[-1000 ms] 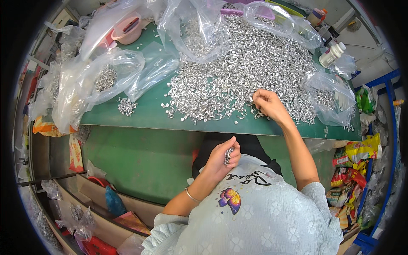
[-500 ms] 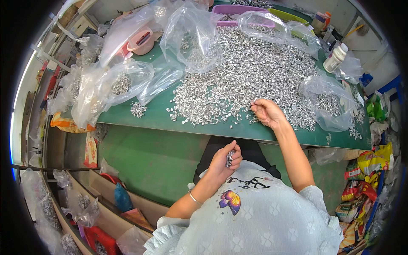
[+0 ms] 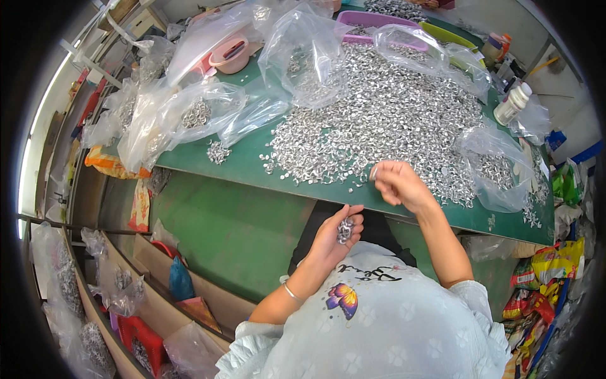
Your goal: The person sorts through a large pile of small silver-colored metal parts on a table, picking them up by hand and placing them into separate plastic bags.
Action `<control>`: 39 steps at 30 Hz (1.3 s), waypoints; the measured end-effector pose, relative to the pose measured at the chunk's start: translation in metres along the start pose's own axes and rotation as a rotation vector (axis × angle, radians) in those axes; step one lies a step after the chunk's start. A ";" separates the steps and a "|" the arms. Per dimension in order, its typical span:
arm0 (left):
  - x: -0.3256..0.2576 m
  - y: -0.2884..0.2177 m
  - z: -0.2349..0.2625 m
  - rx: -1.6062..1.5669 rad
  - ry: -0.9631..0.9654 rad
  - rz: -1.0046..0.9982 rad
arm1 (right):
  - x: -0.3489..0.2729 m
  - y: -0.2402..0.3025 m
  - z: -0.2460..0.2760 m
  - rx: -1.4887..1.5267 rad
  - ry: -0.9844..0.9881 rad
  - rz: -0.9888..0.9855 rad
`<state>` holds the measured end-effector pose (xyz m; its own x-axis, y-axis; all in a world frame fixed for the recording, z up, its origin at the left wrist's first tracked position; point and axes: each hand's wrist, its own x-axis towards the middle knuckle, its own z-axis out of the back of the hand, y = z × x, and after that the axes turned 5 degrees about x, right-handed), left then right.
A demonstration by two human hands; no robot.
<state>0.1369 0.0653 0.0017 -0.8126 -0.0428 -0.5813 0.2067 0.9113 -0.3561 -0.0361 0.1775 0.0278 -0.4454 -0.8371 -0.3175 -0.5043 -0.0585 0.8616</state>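
A wide heap of small curved silvery metal pieces lies spread over the green table. In front of the table edge, near my lap, my left hand is cupped around a clump of the metal pieces, its fingers curled over them. My right hand is above the near edge of the heap, thumb and index finger pinched on one small metal piece. The other right fingers are bent, slightly blurred. A little separate pile of pieces sits to the left.
Clear plastic bags with metal pieces lie on the table. A purple tray, a pink bowl and a white bottle stand farther back. Shelving with bagged parts is at left; colourful sacks line the right.
My right hand has lifted slightly off the heap toward me, a piece between its fingertips. My left hand has opened somewhat, showing more of its clump. The whole view has shifted a little.
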 end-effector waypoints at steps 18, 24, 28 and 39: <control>0.016 -0.078 0.034 0.827 -0.183 -0.344 | 0.091 -0.029 -0.060 -1.432 -0.353 0.502; 0.031 -0.109 0.045 1.456 -0.426 -0.732 | 0.090 -0.025 -0.055 -1.335 -0.359 0.546; 0.039 -0.125 0.039 1.663 -0.403 -0.704 | 0.084 -0.016 -0.051 -0.996 -0.390 0.494; 0.044 -0.143 0.040 1.774 -0.250 -0.678 | 0.062 -0.018 -0.033 -0.012 -0.379 0.109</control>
<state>0.0934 -0.0835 -0.0019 -0.9324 -0.3560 -0.0630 0.3038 -0.6768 -0.6705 -0.0298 0.1086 0.0055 -0.7387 -0.5785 -0.3459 -0.4314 0.0115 0.9021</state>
